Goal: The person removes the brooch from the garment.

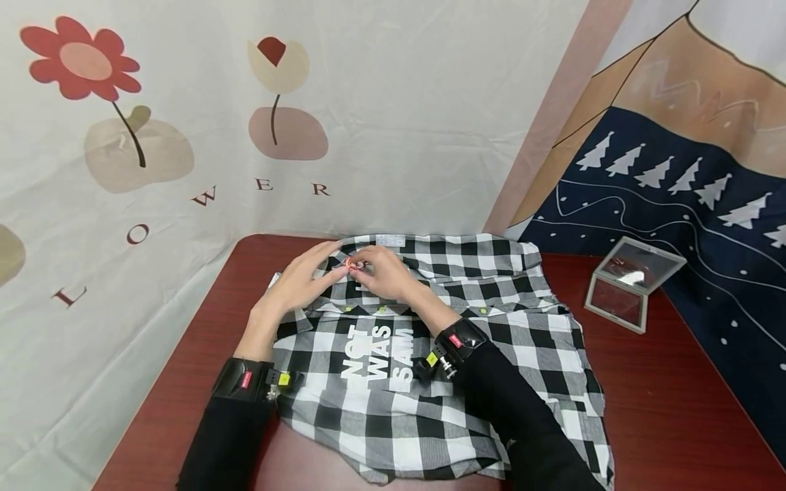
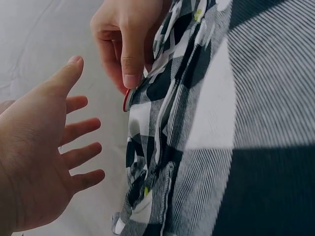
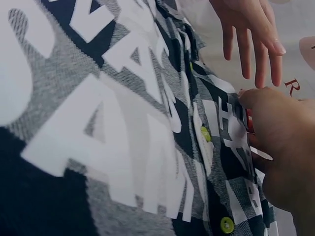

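Note:
A black-and-white checked shirt (image 1: 522, 341) with white lettering and yellow-green buttons (image 3: 205, 133) lies spread over the table. Near its far end, my right hand (image 1: 388, 274) pinches a small red-and-white thing (image 1: 350, 264). In the left wrist view only a thin red rim (image 2: 126, 100) of it shows below the thumb; the fingers hide the rest, so I cannot tell what it is. My left hand (image 1: 299, 278) is just to its left, and the left wrist view has its fingers spread with nothing held.
An opened square case (image 1: 617, 303) with a clear lid stands on the reddish-brown table (image 1: 663, 382) to the right of the shirt. Behind the table hangs a pale cloth (image 1: 399, 129) with printed flowers, and a dark blue cloth (image 1: 663, 204) with trees hangs at right.

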`<state>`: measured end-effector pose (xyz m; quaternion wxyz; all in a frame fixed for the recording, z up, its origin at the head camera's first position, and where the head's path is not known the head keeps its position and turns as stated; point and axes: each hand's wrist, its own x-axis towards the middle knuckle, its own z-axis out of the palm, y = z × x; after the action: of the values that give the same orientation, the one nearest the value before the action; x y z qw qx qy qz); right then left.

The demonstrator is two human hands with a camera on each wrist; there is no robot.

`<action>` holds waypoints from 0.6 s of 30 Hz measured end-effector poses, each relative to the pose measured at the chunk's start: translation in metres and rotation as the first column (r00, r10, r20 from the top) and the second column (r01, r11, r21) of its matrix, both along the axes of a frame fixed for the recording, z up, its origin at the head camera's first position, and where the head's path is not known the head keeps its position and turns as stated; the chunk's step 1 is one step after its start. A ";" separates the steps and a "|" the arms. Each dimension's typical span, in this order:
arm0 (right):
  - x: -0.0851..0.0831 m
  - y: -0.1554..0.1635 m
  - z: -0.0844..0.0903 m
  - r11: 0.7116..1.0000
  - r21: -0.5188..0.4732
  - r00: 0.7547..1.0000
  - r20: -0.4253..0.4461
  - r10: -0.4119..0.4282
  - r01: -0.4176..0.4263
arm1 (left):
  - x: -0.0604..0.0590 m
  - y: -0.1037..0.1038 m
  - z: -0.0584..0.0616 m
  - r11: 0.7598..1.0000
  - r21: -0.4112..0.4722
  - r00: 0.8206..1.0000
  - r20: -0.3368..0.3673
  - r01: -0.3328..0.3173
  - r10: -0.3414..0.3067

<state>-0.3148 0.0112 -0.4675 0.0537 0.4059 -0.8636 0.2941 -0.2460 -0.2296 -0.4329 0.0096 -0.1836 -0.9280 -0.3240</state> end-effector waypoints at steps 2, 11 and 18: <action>0.000 0.001 0.001 1.000 -0.026 1.000 0.023 -0.006 0.006 | -0.002 0.002 -0.001 1.000 0.007 1.000 -0.027 0.012 -0.012; 0.001 0.004 0.005 0.992 -0.122 0.986 0.163 -0.020 0.040 | -0.006 0.010 -0.006 0.999 0.027 0.987 -0.154 0.043 -0.039; 0.004 0.006 0.011 0.982 -0.166 0.961 0.274 -0.038 0.086 | -0.009 0.015 -0.011 0.998 0.043 0.973 -0.231 0.040 -0.029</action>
<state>-0.3106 0.0176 -0.4565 -0.0196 0.3285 -0.8457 0.4201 -0.2548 -0.2148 -0.4441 0.1157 -0.2356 -0.9094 -0.3227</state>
